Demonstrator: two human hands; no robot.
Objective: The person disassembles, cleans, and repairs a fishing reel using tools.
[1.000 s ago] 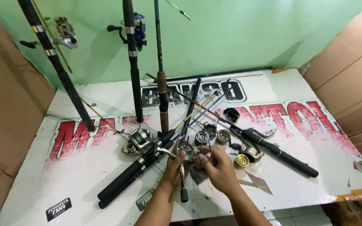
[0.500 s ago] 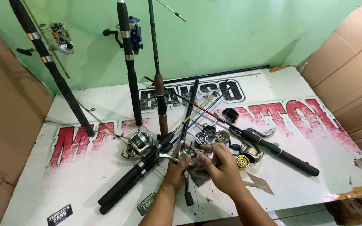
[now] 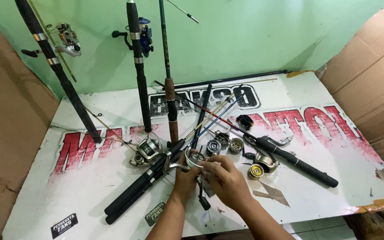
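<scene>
Both my hands meet at the table's front middle over a silver spinning reel (image 3: 195,159). My left hand (image 3: 185,178) grips the reel body from below, and its black crank handle (image 3: 204,202) hangs down between my hands. My right hand (image 3: 227,181) has its fingers closed on the reel's top near the bail wire. Black fishing rods (image 3: 143,186) lie just left of my left hand, and loose reel spools (image 3: 213,146) sit just behind the reel.
A second silver reel (image 3: 146,151) and a gold-and-black reel (image 3: 261,165) lie on the white printed board (image 3: 90,191). A black rod handle (image 3: 298,163) lies at right. Upright rods (image 3: 138,66) lean on the green wall. Cardboard sheets (image 3: 370,75) flank both sides.
My hands stay on the reel and have only shifted slightly. The view has tilted a little, with the table objects keeping their places.
</scene>
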